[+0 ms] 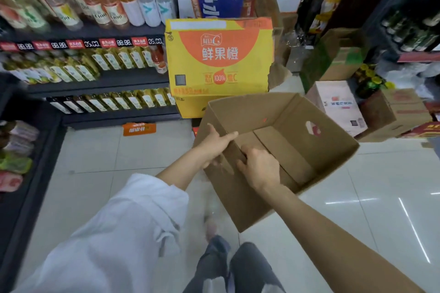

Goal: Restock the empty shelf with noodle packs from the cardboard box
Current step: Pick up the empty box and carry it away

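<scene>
1. Left hand [215, 144] grip clamped on near-left rim of the cardboard box [281, 150], thumb over the edge.
2. Right hand [259, 165] grip clamped on the same near wall, fingers curled inside.
3. Box held tilted above the floor [119, 154]; inside bare, no noodle packs visible.
4. Judged: unloading done, box emptied; what's left is likely discarding it.
5. Left of box: packets on shelf [14, 150], too blurred to identify. Behind box: yellow carton [219, 59].

Plain brown cardboard box [297, 147] — yellow carton [219, 57] with orange half-disc, white sleeve [133, 221], pale glossy floor tiles [381, 197]
</scene>
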{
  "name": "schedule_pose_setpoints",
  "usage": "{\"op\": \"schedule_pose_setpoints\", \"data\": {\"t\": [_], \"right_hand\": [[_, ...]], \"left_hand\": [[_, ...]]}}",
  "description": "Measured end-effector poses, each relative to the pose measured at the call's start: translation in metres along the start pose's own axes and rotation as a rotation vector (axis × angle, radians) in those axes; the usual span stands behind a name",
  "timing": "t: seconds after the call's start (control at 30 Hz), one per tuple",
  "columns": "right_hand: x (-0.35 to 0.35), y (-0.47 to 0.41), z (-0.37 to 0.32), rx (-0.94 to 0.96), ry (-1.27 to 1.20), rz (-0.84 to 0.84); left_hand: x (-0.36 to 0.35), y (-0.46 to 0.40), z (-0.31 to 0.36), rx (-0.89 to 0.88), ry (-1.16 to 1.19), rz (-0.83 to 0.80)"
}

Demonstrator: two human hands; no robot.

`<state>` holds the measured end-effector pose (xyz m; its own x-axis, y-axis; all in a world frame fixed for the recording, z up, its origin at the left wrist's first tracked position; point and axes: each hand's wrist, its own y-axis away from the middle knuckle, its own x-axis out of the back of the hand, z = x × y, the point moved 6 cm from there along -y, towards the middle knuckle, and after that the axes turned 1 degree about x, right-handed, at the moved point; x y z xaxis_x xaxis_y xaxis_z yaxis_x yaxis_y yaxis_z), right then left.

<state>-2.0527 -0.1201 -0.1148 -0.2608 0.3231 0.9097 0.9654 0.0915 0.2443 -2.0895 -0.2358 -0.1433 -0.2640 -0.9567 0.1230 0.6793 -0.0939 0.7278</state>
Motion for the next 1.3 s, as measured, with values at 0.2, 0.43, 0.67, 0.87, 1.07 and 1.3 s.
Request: {"op": "schedule_pose_setpoints", "data": {"t": [0.2,0.43,0.67,0.87,1.07,1.3], "right_hand": [[-0.031,-0.057,-0.012,0.054,-0.028,-0.035],[-0.073,-0.118,-0.031,0.14,-0.093,-0.151],[-0.145,-0.157,-0.05,0.204,-0.403,-0.292],[-0.195,-0.173,-0.073,0.22,-0.536,-0.307],[-0.241,-0.175,-0.116,0.251,-0.7,-0.463],[-0.272,-0.181,-0.126,0.2,-0.676,-0.477]], "left_hand": [[0.019,-0.049,-0.004,0.043,-0.02,0.082],[0.055,-0.1,-0.015,-0.079,-0.083,0.226],[0.084,-0.147,-0.059,-0.042,0.026,0.162],[0.115,-0.168,-0.091,-0.066,0.167,0.202],[0.154,-0.171,-0.13,-0.06,0.256,0.277],[0.166,-0.17,-0.147,-0.032,0.29,0.257]]}}
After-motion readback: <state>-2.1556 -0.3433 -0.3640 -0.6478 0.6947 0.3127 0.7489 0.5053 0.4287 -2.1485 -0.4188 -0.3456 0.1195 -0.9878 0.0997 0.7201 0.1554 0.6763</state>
